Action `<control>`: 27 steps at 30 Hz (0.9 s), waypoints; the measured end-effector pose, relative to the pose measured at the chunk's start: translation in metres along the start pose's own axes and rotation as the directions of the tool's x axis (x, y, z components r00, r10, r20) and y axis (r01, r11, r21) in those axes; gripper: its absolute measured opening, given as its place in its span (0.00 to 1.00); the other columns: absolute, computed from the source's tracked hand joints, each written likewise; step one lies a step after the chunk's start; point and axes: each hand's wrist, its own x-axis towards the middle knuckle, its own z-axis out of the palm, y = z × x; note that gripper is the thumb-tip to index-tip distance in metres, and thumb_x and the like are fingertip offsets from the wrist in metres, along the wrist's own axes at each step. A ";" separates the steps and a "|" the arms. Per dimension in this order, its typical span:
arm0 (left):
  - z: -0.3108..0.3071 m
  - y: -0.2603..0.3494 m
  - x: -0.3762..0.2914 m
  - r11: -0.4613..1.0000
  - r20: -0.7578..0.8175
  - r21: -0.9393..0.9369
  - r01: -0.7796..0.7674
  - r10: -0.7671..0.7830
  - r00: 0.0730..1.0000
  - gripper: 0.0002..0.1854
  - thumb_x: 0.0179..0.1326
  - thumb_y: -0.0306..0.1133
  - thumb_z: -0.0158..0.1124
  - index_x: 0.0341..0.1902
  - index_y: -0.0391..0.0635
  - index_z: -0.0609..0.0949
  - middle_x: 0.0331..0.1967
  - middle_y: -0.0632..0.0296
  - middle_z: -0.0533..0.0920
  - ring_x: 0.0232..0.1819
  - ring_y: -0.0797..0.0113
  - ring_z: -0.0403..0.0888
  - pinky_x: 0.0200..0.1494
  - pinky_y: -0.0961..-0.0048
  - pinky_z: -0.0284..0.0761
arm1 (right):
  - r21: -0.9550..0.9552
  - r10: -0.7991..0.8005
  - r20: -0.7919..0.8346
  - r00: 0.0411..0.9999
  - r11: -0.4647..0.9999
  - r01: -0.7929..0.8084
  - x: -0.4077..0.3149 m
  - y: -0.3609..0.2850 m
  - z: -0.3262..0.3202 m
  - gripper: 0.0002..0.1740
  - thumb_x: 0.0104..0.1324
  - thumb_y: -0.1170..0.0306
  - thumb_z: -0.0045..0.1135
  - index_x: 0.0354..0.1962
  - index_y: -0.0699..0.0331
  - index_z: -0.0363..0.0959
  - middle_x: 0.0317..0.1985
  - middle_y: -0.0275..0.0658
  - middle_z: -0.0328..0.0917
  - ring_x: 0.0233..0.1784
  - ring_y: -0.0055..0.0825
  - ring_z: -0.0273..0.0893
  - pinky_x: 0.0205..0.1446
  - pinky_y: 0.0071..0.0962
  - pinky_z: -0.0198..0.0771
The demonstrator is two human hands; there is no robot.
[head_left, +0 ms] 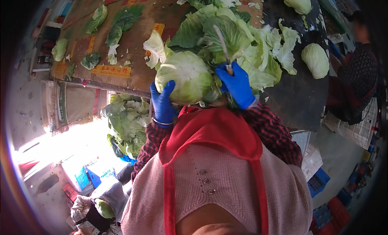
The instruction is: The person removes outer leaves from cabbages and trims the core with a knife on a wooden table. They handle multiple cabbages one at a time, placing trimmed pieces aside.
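Note:
A pale green cabbage head (189, 77) rests at the near edge of the table. My left hand (163, 101), in a blue glove, grips its left side with the thumb over the front. On the cabbage's right, my right hand (238, 85), also gloved in blue, is closed around the handle of a knife (223, 42). The narrow, slightly curved blade points away from me, over the loose leaves. Beyond the cabbage and to its right spreads a heap of loose cabbage leaves (224, 35), some dark green, some pale.
Cardboard (136, 32) with yellow tape covers the table's left part; scattered leaves (118, 27) lie there. Two cabbages (315, 61) sit on the dark right part. Below the left edge is a pile of leaves (127, 123). A person (354, 74) works at right, another person (91, 210) lower left.

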 end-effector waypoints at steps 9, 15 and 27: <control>0.005 0.005 0.015 0.942 0.222 0.332 0.055 -0.135 0.966 0.36 0.51 0.25 0.68 0.64 0.41 0.63 0.56 0.56 0.72 0.54 0.64 0.72 0.58 0.66 0.70 | -0.641 -0.227 0.229 0.947 0.697 0.322 0.027 -0.012 0.010 0.20 0.56 0.52 0.61 0.36 0.60 0.75 0.30 0.45 0.80 0.34 0.44 0.79 0.38 0.39 0.73; -0.017 0.004 0.019 0.920 0.221 0.384 0.081 -0.176 0.959 0.35 0.52 0.23 0.66 0.65 0.41 0.64 0.58 0.57 0.71 0.58 0.66 0.70 0.62 0.68 0.67 | -0.812 -0.509 0.182 0.841 0.405 0.421 0.031 0.003 -0.003 0.09 0.56 0.66 0.52 0.24 0.61 0.77 0.21 0.46 0.77 0.24 0.45 0.76 0.29 0.43 0.70; 0.010 0.031 0.054 0.074 0.464 0.881 -0.467 0.050 0.884 0.31 0.60 0.45 0.64 0.64 0.44 0.70 0.45 0.49 0.81 0.42 0.57 0.82 0.41 0.66 0.76 | -0.584 -0.535 0.185 0.824 0.614 0.530 0.025 0.000 0.008 0.24 0.56 0.56 0.64 0.47 0.58 0.72 0.38 0.42 0.77 0.37 0.42 0.78 0.39 0.38 0.73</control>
